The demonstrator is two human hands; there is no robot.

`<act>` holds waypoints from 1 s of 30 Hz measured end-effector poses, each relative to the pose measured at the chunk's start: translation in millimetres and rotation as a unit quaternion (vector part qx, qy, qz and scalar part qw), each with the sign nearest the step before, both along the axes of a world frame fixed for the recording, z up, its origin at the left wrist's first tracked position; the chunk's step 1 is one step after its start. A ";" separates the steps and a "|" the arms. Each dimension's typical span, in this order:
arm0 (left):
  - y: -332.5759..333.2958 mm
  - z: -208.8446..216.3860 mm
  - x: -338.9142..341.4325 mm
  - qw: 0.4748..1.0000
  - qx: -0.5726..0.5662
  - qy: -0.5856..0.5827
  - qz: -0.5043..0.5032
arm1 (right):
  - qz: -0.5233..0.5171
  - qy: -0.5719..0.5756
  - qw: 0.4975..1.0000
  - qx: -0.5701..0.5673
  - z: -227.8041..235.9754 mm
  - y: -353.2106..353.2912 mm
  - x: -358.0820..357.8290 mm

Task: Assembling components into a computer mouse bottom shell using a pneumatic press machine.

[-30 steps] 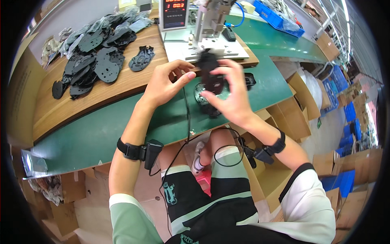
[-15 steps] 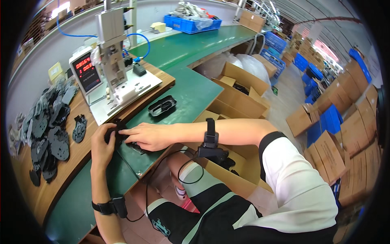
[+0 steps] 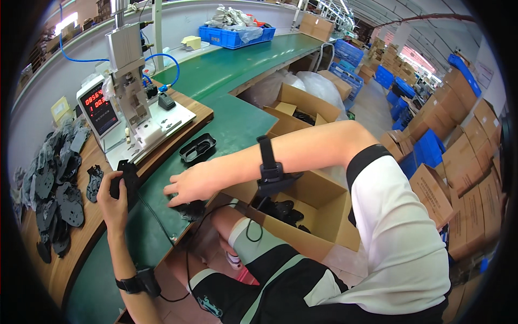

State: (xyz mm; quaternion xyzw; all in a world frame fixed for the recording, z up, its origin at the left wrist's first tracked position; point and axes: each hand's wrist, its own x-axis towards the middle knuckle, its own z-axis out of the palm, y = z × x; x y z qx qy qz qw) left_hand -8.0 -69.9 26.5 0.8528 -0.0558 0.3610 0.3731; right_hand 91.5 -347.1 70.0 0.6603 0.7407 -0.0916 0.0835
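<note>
Head view: left hand (image 3: 114,198), left of centre, grip closed round black plastic part (image 3: 125,178), held upright at wooden desk (image 3: 70,259) edge, close below press machine (image 3: 132,102), likely handy for loading. Right hand (image 3: 191,183), centre, palm down, fingers spread flat on second black part (image 3: 190,209) at green desk (image 3: 232,124) edge; grip not closed, pinning rather than lifting. Black tray (image 3: 197,147) just above right hand. Pile of grey parts (image 3: 51,189) far left, within left arm's reach. Open cardboard box (image 3: 307,210) under right forearm, dark parts inside.
</note>
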 end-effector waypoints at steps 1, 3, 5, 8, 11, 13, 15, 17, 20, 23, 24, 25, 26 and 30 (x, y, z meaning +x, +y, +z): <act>1.4 -0.8 0.1 1.000 -0.006 0.008 -0.006 | 0.012 0.019 1.000 -0.002 2.5 2.0 1.7; 2.4 0.8 -0.6 1.000 -0.009 0.019 0.002 | 0.016 -0.015 1.000 0.019 7.0 -0.9 -1.9; -0.7 1.2 2.4 1.000 0.003 0.003 0.012 | 0.014 -0.018 0.998 0.057 9.6 -8.6 -9.5; -2.8 3.7 2.5 1.000 -0.020 -0.001 0.015 | 0.003 0.035 0.988 0.151 9.0 -15.5 -11.8; -4.9 8.0 2.1 0.999 -0.030 -0.036 0.027 | -0.083 0.141 0.947 0.276 31.5 -20.7 -1.7; -0.4 9.7 -2.1 0.997 -0.031 -0.051 0.049 | -0.202 0.213 0.894 0.339 43.7 -19.2 19.7; 0.8 10.8 -1.5 0.996 -0.021 -0.063 0.064 | -0.368 0.295 0.789 0.393 42.4 -18.0 63.5; -4.5 12.5 1.3 0.995 -0.025 -0.073 0.056 | -0.491 0.342 0.663 0.449 49.0 -8.1 110.3; -2.7 10.9 -1.1 0.996 -0.020 -0.070 0.057 | -0.576 0.329 0.618 0.421 62.8 20.7 174.4; -3.0 10.0 -0.8 0.997 -0.019 -0.060 0.055 | -0.605 0.204 0.677 0.365 60.7 45.2 223.6; -1.7 10.2 -0.7 0.997 -0.016 -0.058 0.058 | -0.630 0.191 0.676 0.331 59.9 52.5 233.5; -0.1 10.3 -2.0 0.996 -0.013 -0.055 0.062 | -0.653 0.179 0.674 0.296 58.4 61.7 240.5; 0.1 9.5 -3.1 0.996 0.002 -0.055 0.065 | -0.674 0.165 0.671 0.261 56.0 69.3 246.3; -4.1 5.8 -1.8 0.997 0.035 -0.039 0.061 | -0.688 0.158 0.644 0.295 32.2 82.5 258.2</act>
